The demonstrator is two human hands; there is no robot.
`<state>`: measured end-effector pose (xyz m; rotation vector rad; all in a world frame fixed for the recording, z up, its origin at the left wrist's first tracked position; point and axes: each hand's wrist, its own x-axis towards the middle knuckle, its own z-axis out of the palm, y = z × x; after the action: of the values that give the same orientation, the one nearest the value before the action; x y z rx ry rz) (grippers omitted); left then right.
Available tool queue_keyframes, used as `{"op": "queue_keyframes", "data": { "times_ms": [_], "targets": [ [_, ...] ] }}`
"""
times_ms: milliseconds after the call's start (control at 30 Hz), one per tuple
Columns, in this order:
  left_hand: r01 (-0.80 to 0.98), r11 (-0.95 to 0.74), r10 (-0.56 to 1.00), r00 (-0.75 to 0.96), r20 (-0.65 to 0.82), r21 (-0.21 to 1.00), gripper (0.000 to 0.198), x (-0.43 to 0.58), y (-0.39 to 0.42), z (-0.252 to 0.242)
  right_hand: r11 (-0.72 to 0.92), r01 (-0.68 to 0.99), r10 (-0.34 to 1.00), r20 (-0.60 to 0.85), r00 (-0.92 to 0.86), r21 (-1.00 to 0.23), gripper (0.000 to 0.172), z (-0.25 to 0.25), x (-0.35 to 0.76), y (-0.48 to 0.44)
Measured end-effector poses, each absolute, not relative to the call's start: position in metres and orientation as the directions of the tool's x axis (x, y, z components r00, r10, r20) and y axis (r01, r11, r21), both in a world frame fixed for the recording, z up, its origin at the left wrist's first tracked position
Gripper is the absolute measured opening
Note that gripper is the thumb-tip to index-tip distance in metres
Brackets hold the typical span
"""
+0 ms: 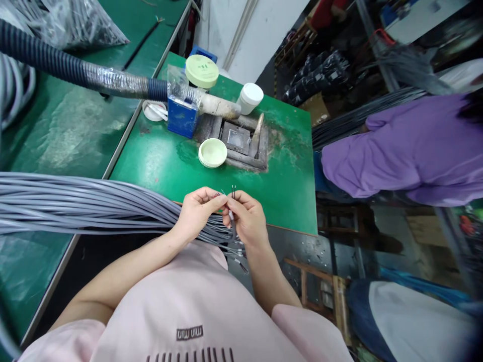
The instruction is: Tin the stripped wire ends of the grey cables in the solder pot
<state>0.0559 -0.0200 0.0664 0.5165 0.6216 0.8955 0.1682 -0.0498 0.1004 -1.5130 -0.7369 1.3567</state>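
In the head view my left hand (198,208) and my right hand (249,216) meet at the front edge of the green table (290,196). The right one pinches a grey cable (233,230) near its end; thin dark wires with bare tips (233,191) stick up past the fingers. Between the left thumb and forefinger are thin wire ends (218,195), partly hidden by the fingers. A thick bundle of grey cables (86,203) comes in from the left and passes under my hands, its loose ends hanging off the table edge.
Beyond my hands stand a pale green dish (212,153), a square metal solder pot (237,138), a blue block (182,116), a white jar (250,98) and a green-lidded tub (202,70). A ribbed hose (113,79) crosses from the left. A person in purple (407,151) is at right.
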Motion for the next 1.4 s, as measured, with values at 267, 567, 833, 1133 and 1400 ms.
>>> {"op": "queue_keyframes", "data": {
  "times_ms": [267,567,833,1133,1400],
  "targets": [
    [-0.532,0.436,0.892,0.364,-0.27,0.726,0.021,0.03,-0.016,0.055,-0.315,0.194,0.81,-0.156,0.565,-0.929,0.024,0.107,0.241,-0.129],
    [-0.628,0.218,0.976,0.133,-0.173,0.747,0.026,-0.012,-0.015,0.067,-0.117,0.759,0.989,-0.001,0.151,-0.641,0.026,0.052,0.24,-0.192],
    [0.25,0.451,0.425,0.784,-0.452,0.857,0.037,-0.065,-0.092,0.013,-0.131,0.784,0.906,-0.395,-0.155,-0.607,0.034,-0.085,0.2,-0.049],
    [-0.109,0.655,0.695,0.476,-0.539,0.748,0.056,-0.028,-0.089,-0.085,-0.218,0.818,0.796,-0.582,-0.166,-0.532,0.043,-0.098,0.207,-0.075],
    [0.082,0.791,0.505,0.473,-0.722,0.607,0.04,-0.026,-0.091,-0.09,-0.238,0.771,0.892,-0.447,-0.067,-0.591,0.037,-0.08,0.21,-0.133]
  ]
}}
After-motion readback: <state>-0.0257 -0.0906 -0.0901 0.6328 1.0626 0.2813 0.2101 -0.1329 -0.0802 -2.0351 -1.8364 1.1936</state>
